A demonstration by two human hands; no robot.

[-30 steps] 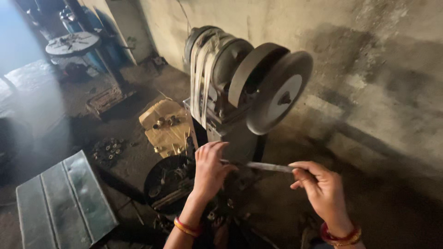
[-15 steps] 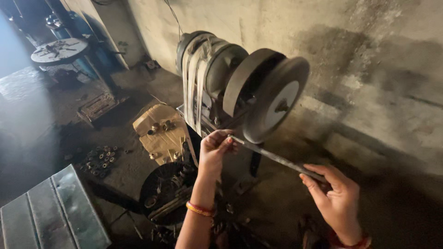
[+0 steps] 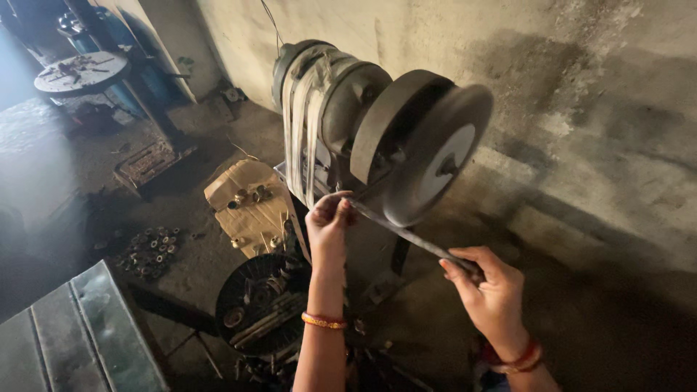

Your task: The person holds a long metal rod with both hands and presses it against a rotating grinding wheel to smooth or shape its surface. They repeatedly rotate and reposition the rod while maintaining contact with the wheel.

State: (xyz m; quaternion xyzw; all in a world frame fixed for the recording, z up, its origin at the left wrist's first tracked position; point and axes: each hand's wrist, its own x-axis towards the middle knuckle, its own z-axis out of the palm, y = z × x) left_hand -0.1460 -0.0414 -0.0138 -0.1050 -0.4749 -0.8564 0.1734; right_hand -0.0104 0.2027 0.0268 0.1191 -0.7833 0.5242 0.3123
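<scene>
Grip: our left hand (image 3: 328, 218) pinches one end of a metal strip (image 3: 406, 234); our right hand (image 3: 488, 284) is closed around the other end.

Position: the strip slants under the grinding wheel (image 3: 428, 152), touching or just beside its lower rim; we cannot tell which.

Progress: we judge grinding is under way, not finished.

Appearance: long, thin, dull grey, flat.

Nearby: belt pulley (image 3: 301, 109), basket of parts (image 3: 258, 305).

Left hand (image 3: 328, 220) raised, fingers pinched — right hand (image 3: 488, 289) lower, curled in a closed grip.
</scene>
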